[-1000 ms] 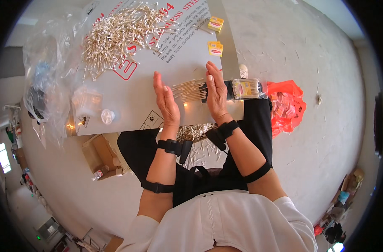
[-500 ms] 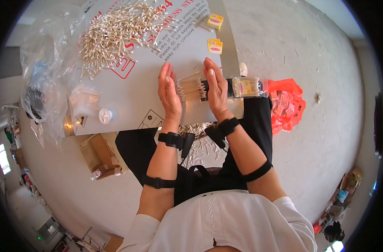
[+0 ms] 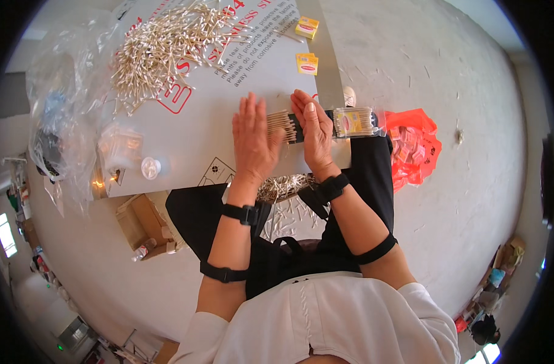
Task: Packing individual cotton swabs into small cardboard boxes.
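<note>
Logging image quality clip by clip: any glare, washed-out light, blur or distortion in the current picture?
Head view: small warm glare spots on the grey tabletop, near its lower-left corner; head view: the window at far left is washed out; head view: the left grip looks slightly blurred; head view: fisheye bending toward the rim, with black corners.

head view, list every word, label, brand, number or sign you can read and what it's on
Grey tabletop: red lettering, smaller dark lines, boxed symbol; wording not copied.
Yellow cards: red oval label, too small to read.
Clear cotton-swab packet: yellow label, too small.
Red plastic bag: dark marks, unreadable.
</note>
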Motion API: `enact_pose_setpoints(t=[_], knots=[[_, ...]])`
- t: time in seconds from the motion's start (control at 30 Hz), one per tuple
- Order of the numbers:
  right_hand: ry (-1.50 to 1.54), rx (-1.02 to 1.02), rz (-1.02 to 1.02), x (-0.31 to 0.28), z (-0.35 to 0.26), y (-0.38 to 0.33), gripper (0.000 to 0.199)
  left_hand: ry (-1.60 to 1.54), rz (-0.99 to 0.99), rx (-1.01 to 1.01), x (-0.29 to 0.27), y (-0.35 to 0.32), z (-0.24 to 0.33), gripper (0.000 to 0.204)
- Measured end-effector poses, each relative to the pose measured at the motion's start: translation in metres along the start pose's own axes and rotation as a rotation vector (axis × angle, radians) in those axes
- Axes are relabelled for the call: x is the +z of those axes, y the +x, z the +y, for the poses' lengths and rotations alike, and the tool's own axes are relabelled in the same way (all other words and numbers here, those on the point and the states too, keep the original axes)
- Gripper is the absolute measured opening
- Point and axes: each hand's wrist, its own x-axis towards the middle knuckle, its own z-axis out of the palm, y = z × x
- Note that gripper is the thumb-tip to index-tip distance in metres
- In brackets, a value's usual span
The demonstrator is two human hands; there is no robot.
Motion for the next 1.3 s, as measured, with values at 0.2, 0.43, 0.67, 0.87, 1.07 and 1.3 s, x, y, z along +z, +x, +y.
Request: enact_pose_setpoints(t=[0.2, 0.43, 0.67, 0.87, 1.07, 1.3], knots=[[-0.039, -0.004, 0.003, 0.003, -0.005, -0.014, 0.050, 0.492, -0.338, -0.010, -0.003, -0.015, 0.016, 0.086], [-0.078, -0.073, 0.030, 0.001, 0.002, -0.019, 0.042, 0.511, -0.442, 0.044, -0.006, -0.017, 0.016, 0.085], [-0.192, -0.145, 0.037, 0.002, 0.011, -0.012, 0.040, -0.296, 0.138, -0.198, 0.004, -0.009, -0.001, 0.066], [-0.244, -0.167, -0.028, 0.014, 0.013, -0.009, 0.042, -0.620, 0.218, -0.300, 0.018, -0.004, 0.003, 0.064], [-0.194, -0.142, 0.010, 0.008, 0.012, 0.005, 0.046, -0.802, 0.343, -0.324, 0.013, 0.003, -0.008, 0.068], [-0.251, -0.099, -0.100, 0.011, 0.013, 0.021, 0.050, -0.805, 0.250, -0.325, 0.014, 0.020, -0.015, 0.065]])
